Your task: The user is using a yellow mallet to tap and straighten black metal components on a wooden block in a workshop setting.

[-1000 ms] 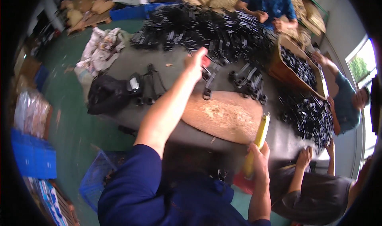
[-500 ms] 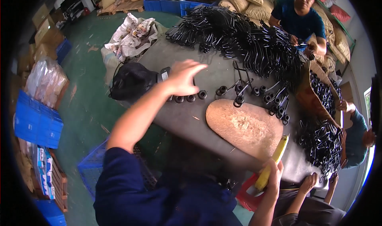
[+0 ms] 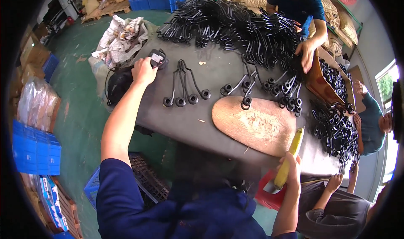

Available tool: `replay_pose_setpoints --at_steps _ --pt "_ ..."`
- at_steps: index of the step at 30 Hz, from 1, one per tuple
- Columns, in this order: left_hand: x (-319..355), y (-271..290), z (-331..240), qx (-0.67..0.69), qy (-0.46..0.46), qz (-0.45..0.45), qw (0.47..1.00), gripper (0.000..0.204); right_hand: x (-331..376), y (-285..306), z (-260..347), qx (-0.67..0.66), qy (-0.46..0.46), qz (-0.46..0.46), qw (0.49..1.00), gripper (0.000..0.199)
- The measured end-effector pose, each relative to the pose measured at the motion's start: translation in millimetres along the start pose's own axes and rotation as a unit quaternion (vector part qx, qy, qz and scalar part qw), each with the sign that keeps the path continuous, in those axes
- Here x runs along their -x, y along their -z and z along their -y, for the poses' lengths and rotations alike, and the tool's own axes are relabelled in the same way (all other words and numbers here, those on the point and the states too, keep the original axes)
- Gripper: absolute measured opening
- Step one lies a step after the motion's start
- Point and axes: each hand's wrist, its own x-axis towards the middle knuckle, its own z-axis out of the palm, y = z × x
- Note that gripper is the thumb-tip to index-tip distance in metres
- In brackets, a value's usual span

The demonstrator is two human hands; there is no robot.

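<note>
Small black device [image 3: 158, 58] with a pale label sits at the dark table's [image 3: 181, 121] ten o'clock corner, left hand [image 3: 144, 70] cupped against it, fingers curled. It looks light, rigid; grasp its sides. Right hand [image 3: 289, 165] grips a yellow-handled tool [image 3: 288, 165].

The left hand [image 3: 144, 70] covers part of the small black device [image 3: 158, 58]; the yellow-handled tool's [image 3: 287, 165] metal tip is blurred.

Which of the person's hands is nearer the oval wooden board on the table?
Right. The right hand, holding a yellow-handled tool, is just beside the oval wooden board's near edge; the left hand is far off at the table's left corner.
</note>
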Motion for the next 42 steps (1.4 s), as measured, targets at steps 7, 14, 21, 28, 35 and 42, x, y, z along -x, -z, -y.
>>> replay_pose_setpoints --at_steps 7,14,21,28,35,42 --pt "141.9 35.0 -15.8 0.327 -0.135 -0.085 0.932 0.037 -10.7 5.4 -3.3 0.049 0.037 -0.047 0.997 0.025" --pt "501.4 -104.2 60.1 0.257 0.33 0.336 0.844 0.03 -28.4 10.4 5.0 0.054 0.061 -0.162 0.983 0.031" --pt "547.7 -196.2 74.6 0.225 0.646 0.417 0.598 0.073 -37.3 34.5 3.8 0.116 0.011 -0.172 0.978 0.044" --pt "646.8 -280.6 105.8 0.383 0.68 0.435 0.451 0.087 -29.9 26.2 7.6 0.14 0.004 -0.223 0.965 0.054" --pt "605.6 -246.3 115.1 0.443 0.717 0.388 0.374 0.089 4.3 -32.2 32.3 0.207 -0.045 -0.18 0.961 0.059" --pt "553.3 -241.5 142.2 0.296 0.704 0.444 0.468 0.074 -2.0 -40.0 26.2 0.134 -0.087 -0.208 0.965 0.054"
